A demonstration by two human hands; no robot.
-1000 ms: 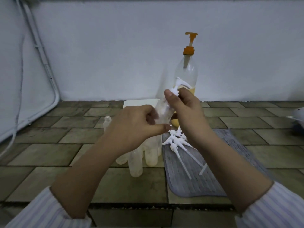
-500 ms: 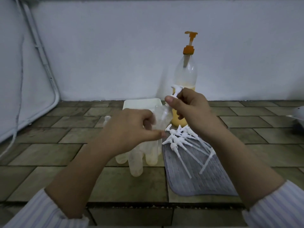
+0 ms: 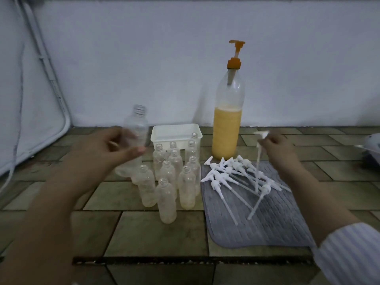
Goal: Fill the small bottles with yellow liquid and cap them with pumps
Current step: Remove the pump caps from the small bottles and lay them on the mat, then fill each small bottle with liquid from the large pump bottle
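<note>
Left hand: we see our left hand point(image 3: 107, 149) raised up and to the left of the big dispenser bottle point(image 3: 227, 118), fingers and thumb curled round one clear small bottle point(image 3: 134, 138).
Held bottle: uncapped, threaded neck up, tilted a little; it looks empty, though motion blur softens it.
Right hand: our right hand point(image 3: 275, 149) sits just right of the dispenser bottle, fingertips pressed together in a pinch on the head of a white pump point(image 3: 259, 157).
Held pump: its long dip tube hangs nearly straight down, and the lower end reaches into the pile of pumps; we cannot tell whether it touches them.
Dispenser bottle: tall and clear, upright against the white wall point(image 3: 144, 58), orange pump head on top, yellow liquid filling roughly its lower half.
Small bottles: a cluster of open clear bottles point(image 3: 174, 177) stands left of and in front of the dispenser bottle, all upright and uncapped; several look cloudy or faintly yellow at the bottom.
White tray: a rectangular white tray point(image 3: 174, 132) stands just left of the dispenser bottle, behind the cluster.
Loose pumps: a heap of white pumps point(image 3: 232, 173) lies directly in front of the dispenser bottle, tubes pointing toward us and to the right.
Grey mat: the heap rests on a ribbed grey mat point(image 3: 267, 227) that runs from the dispenser bottle's base toward us.
Floor: everything stands on greenish brown tiles point(image 3: 144, 233).
Sleeves: striped cuffs point(image 3: 349, 249) show at our wrists.
</note>
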